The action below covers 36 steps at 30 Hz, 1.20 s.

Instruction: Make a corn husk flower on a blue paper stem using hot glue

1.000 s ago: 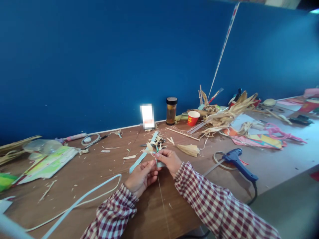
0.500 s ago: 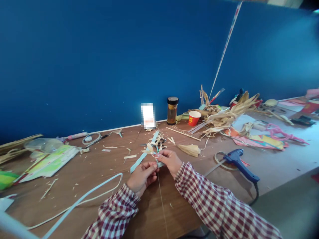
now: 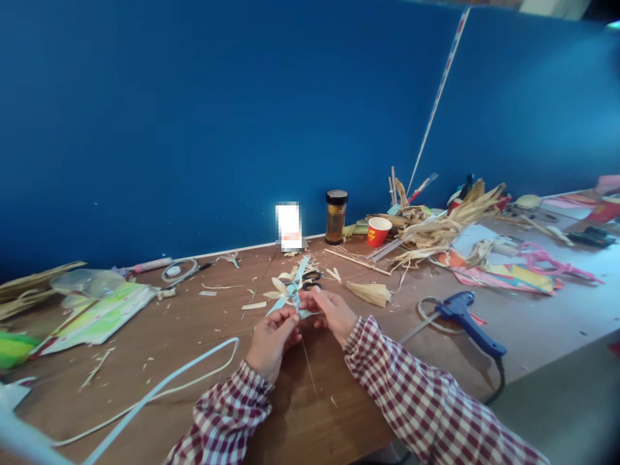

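My left hand [image 3: 272, 341] pinches the lower end of a small flower with pale petals [image 3: 279, 286] that look like corn husk. Its thumb and index finger press together just below the bloom. Close beside it, my right hand [image 3: 334, 315] has its fingertips closed at the flower's base, where a light blue strip [image 3: 296, 298] shows around the stem. The exact grip of these fingers is partly hidden. Right behind the hands, black-handled scissors [image 3: 312, 276] lie on the table, and a thin thread hangs below the left fingers.
A blue glue gun [image 3: 472, 323] lies at the right, near a roll of tape. Further back stand a red paper cup [image 3: 378, 231], a dark-lidded jar [image 3: 336, 217] and a heap of dried husks [image 3: 426, 226]. A white cable [image 3: 169, 369] crosses the left side.
The flower has turned upright, and its petals now spread to the left above my left hand. My right fingers have shifted slightly lower along the stem.
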Each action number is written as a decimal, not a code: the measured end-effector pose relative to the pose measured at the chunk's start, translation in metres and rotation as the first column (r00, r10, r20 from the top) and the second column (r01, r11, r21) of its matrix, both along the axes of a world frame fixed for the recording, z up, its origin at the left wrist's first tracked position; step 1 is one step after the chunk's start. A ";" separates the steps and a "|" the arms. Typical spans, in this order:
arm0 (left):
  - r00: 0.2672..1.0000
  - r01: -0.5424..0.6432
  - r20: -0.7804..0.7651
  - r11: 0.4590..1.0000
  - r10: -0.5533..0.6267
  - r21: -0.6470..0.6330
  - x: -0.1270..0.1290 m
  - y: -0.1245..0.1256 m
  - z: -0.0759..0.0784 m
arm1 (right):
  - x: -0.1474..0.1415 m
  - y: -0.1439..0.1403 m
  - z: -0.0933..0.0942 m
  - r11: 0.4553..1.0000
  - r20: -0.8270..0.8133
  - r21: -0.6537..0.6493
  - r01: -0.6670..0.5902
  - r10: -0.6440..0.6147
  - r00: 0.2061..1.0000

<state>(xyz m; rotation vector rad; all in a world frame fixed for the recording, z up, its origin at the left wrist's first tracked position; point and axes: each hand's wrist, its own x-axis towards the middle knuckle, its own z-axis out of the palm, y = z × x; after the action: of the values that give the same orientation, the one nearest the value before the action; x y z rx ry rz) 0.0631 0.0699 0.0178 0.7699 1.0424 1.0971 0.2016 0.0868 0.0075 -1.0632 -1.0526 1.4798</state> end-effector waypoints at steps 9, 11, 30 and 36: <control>0.998 0.018 -0.058 1.000 -0.018 0.009 -0.002 0.000 -0.003 | -0.001 -0.002 -0.004 0.994 0.009 -0.041 -0.105 0.105 0.994; 0.998 0.012 -0.068 1.000 -0.012 0.002 -0.002 0.000 -0.003 | -0.003 -0.003 -0.004 0.993 -0.073 -0.069 -0.091 0.086 0.994; 0.992 -0.125 -0.016 0.992 0.126 0.033 0.000 -0.001 -0.009 | -0.004 0.001 -0.005 0.993 0.074 -0.004 0.122 -0.121 0.990; 0.968 -0.249 0.052 0.968 0.247 0.019 -0.011 0.007 -0.011 | 0.017 0.003 0.030 0.914 -0.087 0.010 0.405 -0.403 0.911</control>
<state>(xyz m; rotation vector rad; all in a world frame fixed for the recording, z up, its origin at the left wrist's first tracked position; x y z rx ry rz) 0.0521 0.0766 0.0065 0.6407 1.1055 1.3388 0.2191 0.0898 0.0372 -1.1114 -0.7358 1.1583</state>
